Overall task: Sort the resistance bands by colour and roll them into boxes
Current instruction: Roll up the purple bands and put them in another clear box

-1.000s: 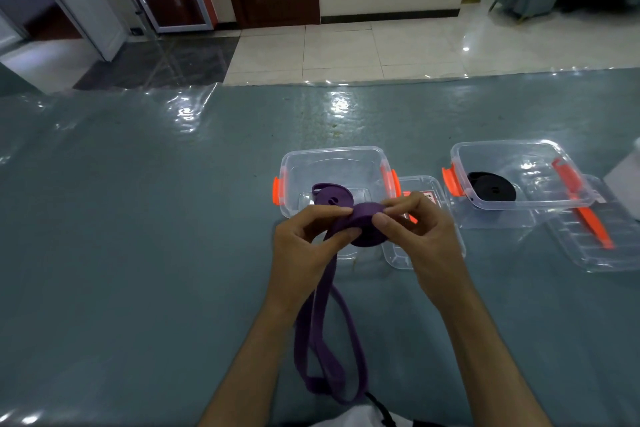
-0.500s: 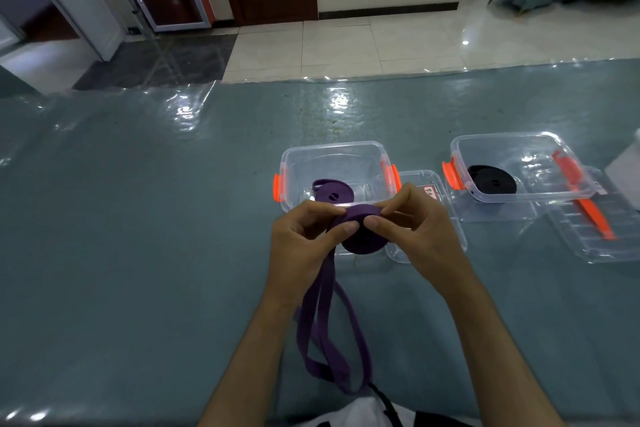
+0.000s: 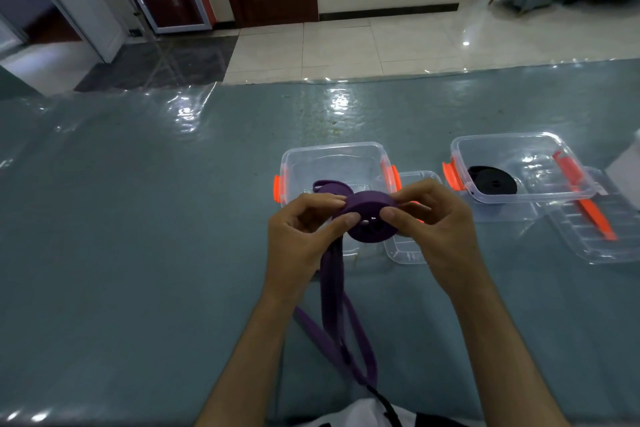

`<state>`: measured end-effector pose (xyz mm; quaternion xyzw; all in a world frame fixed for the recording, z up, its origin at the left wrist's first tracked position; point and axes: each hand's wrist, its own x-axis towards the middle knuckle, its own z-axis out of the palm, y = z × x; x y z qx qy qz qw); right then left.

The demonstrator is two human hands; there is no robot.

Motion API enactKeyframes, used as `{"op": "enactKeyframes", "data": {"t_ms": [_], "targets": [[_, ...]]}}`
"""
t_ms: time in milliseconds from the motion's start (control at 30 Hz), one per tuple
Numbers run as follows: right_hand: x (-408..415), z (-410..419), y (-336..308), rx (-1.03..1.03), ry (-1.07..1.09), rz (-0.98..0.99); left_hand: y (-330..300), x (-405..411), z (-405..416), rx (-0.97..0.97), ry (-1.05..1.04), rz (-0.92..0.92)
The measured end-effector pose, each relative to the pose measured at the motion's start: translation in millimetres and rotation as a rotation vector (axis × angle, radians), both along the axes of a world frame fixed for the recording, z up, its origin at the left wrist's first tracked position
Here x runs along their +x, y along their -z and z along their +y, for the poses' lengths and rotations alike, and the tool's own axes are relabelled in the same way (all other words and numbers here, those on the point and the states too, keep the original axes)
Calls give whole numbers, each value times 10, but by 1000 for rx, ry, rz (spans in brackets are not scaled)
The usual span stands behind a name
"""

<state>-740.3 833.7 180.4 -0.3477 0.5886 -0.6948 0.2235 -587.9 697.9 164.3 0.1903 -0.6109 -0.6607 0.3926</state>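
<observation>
Above the tabletop (image 3: 138,218), the left hand (image 3: 298,236) and right hand (image 3: 436,225) pinch a half-rolled purple band (image 3: 370,215) before a clear box (image 3: 332,163); a loosened grip could let the coil spring open, its loose tail dragging.

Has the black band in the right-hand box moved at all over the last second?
No. The rolled black band lies in the same near-left corner of its clear box, beside the orange clip; only the camera shifted.
</observation>
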Motion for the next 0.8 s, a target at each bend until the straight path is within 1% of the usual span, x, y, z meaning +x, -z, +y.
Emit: {"op": "enactKeyframes", "data": {"t_ms": [100,167,200,300,500,600,700,800], "targets": [[72,-35,28,-91,41,-105,19,13,-12,-33,37,-30],[96,-48,58,-92,22,-179,20,32,-33,-20,33,-19],[93,-53,73,-67,-2,-182,8,41,-45,-7,22,-10],[82,-65,88,39,-37,-103,-32,39,-56,-7,-18,-15],[134,-85,91,-70,11,-152,23,32,-20,72,-3,7],[140,-102,118,-25,-56,-255,29,13,-24,128,-28,15],[117,-103,101,40,-64,-208,31,-31,-24,122,-61,-2],[120,-102,79,-25,-45,-173,62,-27,-24,149,-27,-7]]}}
